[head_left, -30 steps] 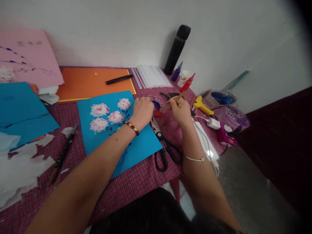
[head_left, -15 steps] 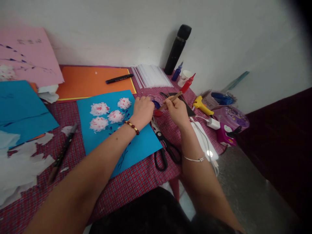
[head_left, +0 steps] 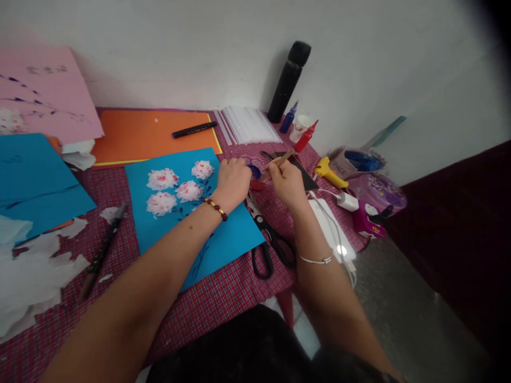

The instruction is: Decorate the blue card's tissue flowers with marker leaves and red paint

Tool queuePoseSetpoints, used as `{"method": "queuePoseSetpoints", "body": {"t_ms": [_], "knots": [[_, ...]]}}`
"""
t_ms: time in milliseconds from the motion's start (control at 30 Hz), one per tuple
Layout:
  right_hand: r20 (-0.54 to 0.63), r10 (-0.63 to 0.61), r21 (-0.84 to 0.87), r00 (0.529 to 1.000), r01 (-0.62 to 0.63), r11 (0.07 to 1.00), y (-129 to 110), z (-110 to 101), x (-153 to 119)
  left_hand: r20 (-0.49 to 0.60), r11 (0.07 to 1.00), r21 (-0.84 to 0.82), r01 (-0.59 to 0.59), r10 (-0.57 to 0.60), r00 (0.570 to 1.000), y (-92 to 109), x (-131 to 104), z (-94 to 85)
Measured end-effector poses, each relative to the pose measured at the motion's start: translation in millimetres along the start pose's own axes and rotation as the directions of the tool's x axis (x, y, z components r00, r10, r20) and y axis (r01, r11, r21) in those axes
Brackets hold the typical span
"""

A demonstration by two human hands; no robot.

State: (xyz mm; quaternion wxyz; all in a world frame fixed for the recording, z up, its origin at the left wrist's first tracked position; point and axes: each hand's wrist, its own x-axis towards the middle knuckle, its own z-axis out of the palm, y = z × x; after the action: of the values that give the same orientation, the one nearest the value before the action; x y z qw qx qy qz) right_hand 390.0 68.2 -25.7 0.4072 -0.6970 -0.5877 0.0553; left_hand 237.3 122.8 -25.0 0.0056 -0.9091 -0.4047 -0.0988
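My left hand (head_left: pixel 234 180) is closed at the near left side of a small clear palette (head_left: pixel 255 169) holding blue and red paint; its fingertips are partly hidden, so its grip is unclear. In my right hand (head_left: pixel 288 181) is a slim wooden brush (head_left: pixel 283 158), pinched between the fingers, its lower end over the palette. Under my left wrist lies a blue sheet (head_left: pixel 235 234) with several white-and-red tissue flowers (head_left: pixel 162 179) and dark blue painted stems. Black-handled scissors (head_left: pixel 271 234) lie just right of the sheet, partly on it.
An orange sheet (head_left: pixel 131 133) with a black marker (head_left: pixel 194 130) and white glue sticks (head_left: pixel 249 125) lie behind. A black bottle (head_left: pixel 288 82), paint bottles (head_left: pixel 305 136), a yellow glue gun (head_left: pixel 330 173) and a white power bank (head_left: pixel 329 226) stand or lie right. Torn paper (head_left: pixel 35 271) lies left.
The brush and my right hand have shifted slightly; the brush tilts a little differently over the palette. My left hand stays in nearly the same place.
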Motion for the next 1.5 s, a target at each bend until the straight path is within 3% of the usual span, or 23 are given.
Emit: {"method": "queuePoseSetpoints", "body": {"t_ms": [167, 267, 400, 500, 633, 767, 900, 1000, 1100, 1233, 1367, 1500], "knots": [[-0.052, 0.022, -0.086, 0.998, -0.026, 0.996, -3.2, 0.4, 0.2, -0.008, 1.000, 0.009, -0.007, 0.007, 1.000, 0.5, 0.6, 0.0], [0.007, -0.026, -0.060, 1.000, 0.026, 0.998, -4.7, 1.4, 0.3, -0.014, 1.000, 0.007, 0.000, 0.001, 1.000, 0.4, 0.8, 0.1], [-0.044, 0.028, -0.106, 0.999, -0.032, 0.994, -4.2, 1.4, 0.1, -0.017, 1.000, 0.002, 0.001, -0.001, 1.000, -0.3, 0.4, 1.0], [0.005, -0.013, -0.060, 1.000, 0.014, 0.998, -3.4, 1.0, 0.0, -0.024, 1.000, -0.011, 0.002, -0.003, 1.000, -0.3, 0.0, 1.2], [-0.037, 0.052, -0.119, 0.998, -0.056, 0.991, -3.3, 0.5, 0.1, -0.014, 0.999, -0.046, 0.006, -0.006, 1.000, 0.8, -0.1, -0.1], [0.060, -0.008, -0.108, 0.998, 0.014, 0.994, -2.7, 2.5, -0.6, -0.012, 1.000, -0.005, 0.000, 0.000, 1.000, 1.2, -0.5, -1.9], [0.034, -0.016, -0.123, 0.999, 0.020, 0.992, -0.9, 6.3, -0.5, -0.005, 1.000, 0.003, 0.001, -0.001, 1.000, 0.9, -0.3, -2.0], [0.088, -0.053, -0.076, 0.995, 0.060, 0.995, -0.1, 9.0, 0.0, -0.018, 1.000, -0.004, 0.000, 0.000, 1.000, 0.4, 0.5, 0.3], [0.058, -0.041, -0.085, 0.997, 0.046, 0.995, 0.5, 9.5, 0.5, -0.041, 1.000, 0.000, -0.002, 0.002, 0.999, -0.2, 1.5, 3.5], [0.116, -0.043, -0.054, 0.992, 0.049, 0.997, 1.9, 7.4, 2.2, -0.047, 1.000, -0.004, 0.005, -0.006, 0.999, -0.2, 2.2, 5.6], [0.058, 0.007, -0.094, 0.998, -0.002, 0.996, 1.6, 6.3, 4.1, -0.044, 1.000, -0.026, -0.008, 0.007, 0.999, 0.0, 2.3, 5.2], [0.128, -0.020, -0.046, 0.992, 0.026, 0.999, 1.1, 6.5, 4.7, -0.059, 0.999, -0.046, -0.012, 0.009, 0.998, 0.2, 1.9, 4.8]]}}
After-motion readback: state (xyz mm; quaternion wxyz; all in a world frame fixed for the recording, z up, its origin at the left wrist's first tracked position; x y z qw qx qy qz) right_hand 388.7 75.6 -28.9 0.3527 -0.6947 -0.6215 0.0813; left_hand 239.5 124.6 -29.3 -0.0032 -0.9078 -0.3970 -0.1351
